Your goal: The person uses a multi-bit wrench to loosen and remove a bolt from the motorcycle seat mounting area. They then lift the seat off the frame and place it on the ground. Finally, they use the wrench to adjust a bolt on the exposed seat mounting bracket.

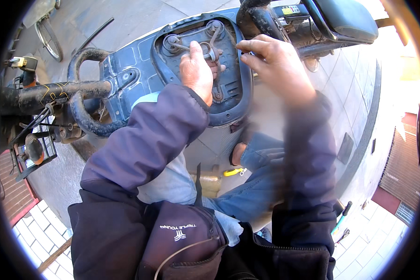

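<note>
A dark scooter frame lies across the upper view with an oval, rimmed compartment (246, 93) in its deck. Inside it, a worn cable (191, 33) runs between two round fittings (172, 40) at the far side. My left hand (197, 73) reaches into the compartment, closed around part of the cable beside a small metal piece (212, 55); the palm hides exactly what it grips. Over the compartment's right rim hovers my right hand (277, 63), slightly blurred. Its thumb and index finger are drawn together in a pinch; anything between the fingertips is too small to name.
Tubular guards (86, 63) and the steering column (37, 95) stick out on the left. A black seat (345, 21) stands at the upper right. Below the frame, a yellow-handled tool (232, 172) lies by my legs. A bicycle wheel (49, 38) shows far left.
</note>
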A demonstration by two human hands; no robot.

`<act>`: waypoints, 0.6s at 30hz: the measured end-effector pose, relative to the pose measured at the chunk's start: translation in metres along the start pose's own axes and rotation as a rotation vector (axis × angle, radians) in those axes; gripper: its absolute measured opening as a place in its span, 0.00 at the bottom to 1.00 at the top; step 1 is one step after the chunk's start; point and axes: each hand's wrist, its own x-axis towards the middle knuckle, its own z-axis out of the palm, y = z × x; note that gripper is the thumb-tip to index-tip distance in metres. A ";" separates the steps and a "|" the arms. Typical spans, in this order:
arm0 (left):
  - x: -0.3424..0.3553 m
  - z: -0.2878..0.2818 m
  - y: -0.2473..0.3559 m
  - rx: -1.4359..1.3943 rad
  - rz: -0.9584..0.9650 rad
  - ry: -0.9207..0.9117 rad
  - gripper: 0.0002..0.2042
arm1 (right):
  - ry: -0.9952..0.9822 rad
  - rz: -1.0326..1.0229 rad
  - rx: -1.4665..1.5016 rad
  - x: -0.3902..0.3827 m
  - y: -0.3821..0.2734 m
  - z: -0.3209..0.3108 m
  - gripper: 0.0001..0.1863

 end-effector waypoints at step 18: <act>0.002 0.001 0.003 0.162 0.063 0.088 0.23 | -0.146 -0.196 -0.334 0.030 0.010 0.041 0.11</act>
